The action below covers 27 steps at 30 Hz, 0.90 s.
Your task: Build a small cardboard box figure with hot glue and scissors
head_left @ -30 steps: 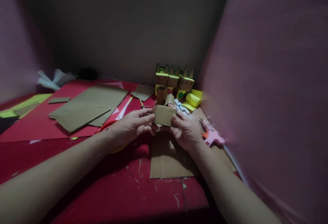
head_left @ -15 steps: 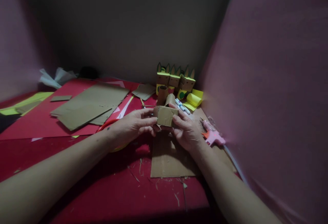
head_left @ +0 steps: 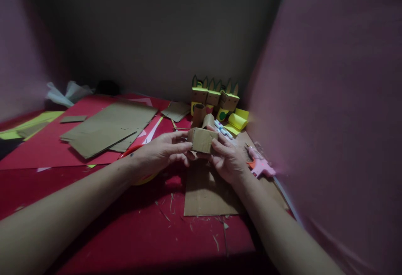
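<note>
A small folded cardboard box [head_left: 204, 140] is held up between both hands near the middle of the view. My left hand [head_left: 166, 149] grips its left side, thumb on the front edge and fingers around and below. On the right side, my right hand [head_left: 228, 155] pinches the box with its thumb on the front face. Beneath the hands a flat cardboard sheet [head_left: 210, 195] lies on the red table surface [head_left: 150, 233]. Just behind the box stand a brown cardboard tube [head_left: 199, 115] and a curved cardboard piece [head_left: 208, 120].
Behind are cardboard figures with pointed ears [head_left: 214, 95], yellow paper [head_left: 238, 120] and markers [head_left: 223, 129]. A pink glue gun [head_left: 261, 164] lies right. Cardboard sheets [head_left: 116, 120] lie left; red-handled scissors [head_left: 130, 151] are partly under my left wrist.
The whole view has shifted very slightly. Both hands keep their hold on the small box, with no clear movement of it.
</note>
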Motion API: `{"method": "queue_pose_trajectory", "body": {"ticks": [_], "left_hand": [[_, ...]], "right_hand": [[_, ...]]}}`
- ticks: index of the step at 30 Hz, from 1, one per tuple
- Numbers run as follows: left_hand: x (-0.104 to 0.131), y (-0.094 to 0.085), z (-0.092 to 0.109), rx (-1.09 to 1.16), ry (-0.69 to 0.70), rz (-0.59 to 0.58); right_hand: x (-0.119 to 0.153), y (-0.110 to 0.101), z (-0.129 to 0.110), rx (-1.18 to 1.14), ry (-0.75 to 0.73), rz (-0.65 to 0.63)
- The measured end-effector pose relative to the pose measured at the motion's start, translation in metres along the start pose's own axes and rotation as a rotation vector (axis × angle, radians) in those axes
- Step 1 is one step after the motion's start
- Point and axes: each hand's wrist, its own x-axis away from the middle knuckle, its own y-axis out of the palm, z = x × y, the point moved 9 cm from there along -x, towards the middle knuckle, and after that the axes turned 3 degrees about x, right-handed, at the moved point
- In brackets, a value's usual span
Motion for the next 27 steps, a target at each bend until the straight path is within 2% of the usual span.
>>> {"method": "queue_pose_trajectory", "body": {"ticks": [21, 27], "left_hand": [[0.0, 0.0, 0.005, -0.03, 0.019, -0.013], [-0.007, -0.01, 0.003, -0.084, -0.028, -0.034]], "right_hand": [[0.002, 0.0, 0.0, 0.008, -0.017, -0.018], [0.001, 0.0, 0.002, 0.004, -0.002, -0.041]]}}
